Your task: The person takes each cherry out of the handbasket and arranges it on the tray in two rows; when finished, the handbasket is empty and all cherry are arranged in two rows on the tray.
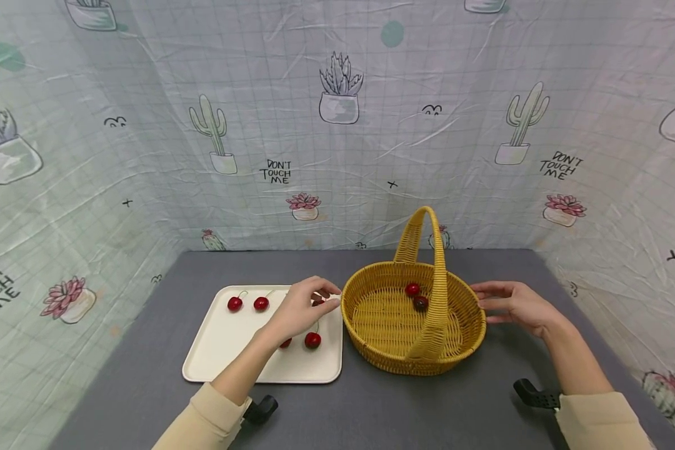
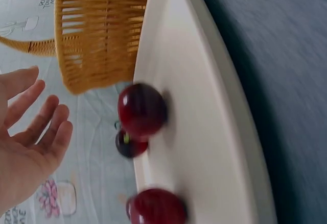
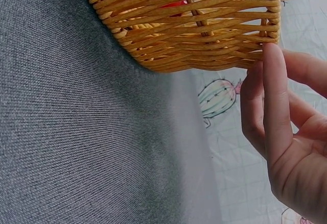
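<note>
My left hand (image 1: pixel 300 307) hovers over the right part of a white tray (image 1: pixel 219 350), its fingers toward the basket's left rim. In the left wrist view the left hand (image 2: pixel 33 137) has spread, slightly bent fingers and nothing in them. Several red cherries (image 1: pixel 234 304) lie on the tray, some partly hidden by that hand; a dark red cherry (image 2: pixel 142 110) shows large in the left wrist view. The yellow wicker basket (image 1: pixel 365 337) holds two cherries (image 1: pixel 412 289). At its right rim, my right hand (image 1: pixel 520 306) touches the wicker with loosely extended fingertips.
The basket's tall arched handle (image 1: pixel 439 281) rises above its middle. Tray and basket stand side by side on a dark grey tabletop (image 1: pixel 382 412). A patterned cloth (image 1: pixel 247 100) hangs behind and at both sides. Black wrist mounts (image 1: pixel 534 395) stick out by the sleeves.
</note>
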A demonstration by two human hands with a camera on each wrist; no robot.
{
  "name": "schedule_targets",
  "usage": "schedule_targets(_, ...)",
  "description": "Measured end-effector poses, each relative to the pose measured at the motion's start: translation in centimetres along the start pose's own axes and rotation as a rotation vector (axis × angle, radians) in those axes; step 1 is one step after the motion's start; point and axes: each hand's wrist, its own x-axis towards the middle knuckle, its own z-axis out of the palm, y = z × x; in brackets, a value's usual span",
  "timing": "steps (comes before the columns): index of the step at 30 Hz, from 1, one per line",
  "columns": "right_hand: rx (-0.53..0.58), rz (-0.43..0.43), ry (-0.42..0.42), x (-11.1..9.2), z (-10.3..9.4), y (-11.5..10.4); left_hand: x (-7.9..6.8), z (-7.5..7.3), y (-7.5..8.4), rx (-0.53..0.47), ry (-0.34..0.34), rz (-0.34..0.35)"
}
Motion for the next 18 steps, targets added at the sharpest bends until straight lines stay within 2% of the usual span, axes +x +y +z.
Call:
schedule_targets(4,-0.001,-0.004,0.002,0.0,0.0,0.0,1.2,1.1,0.8,-0.02,-0.012,0.002)
schedule_targets(11,-0.01,0.006,0.009,-0.1,0.0,0.0,3.0,2.7,2.0,-0.034,-0.023,0.061)
schedule_targets(18,-0.015,-0.001,0.013,-0.2,0.0,0.0,4.8,4.1,2.9,-0.038,-0.087,0.084)
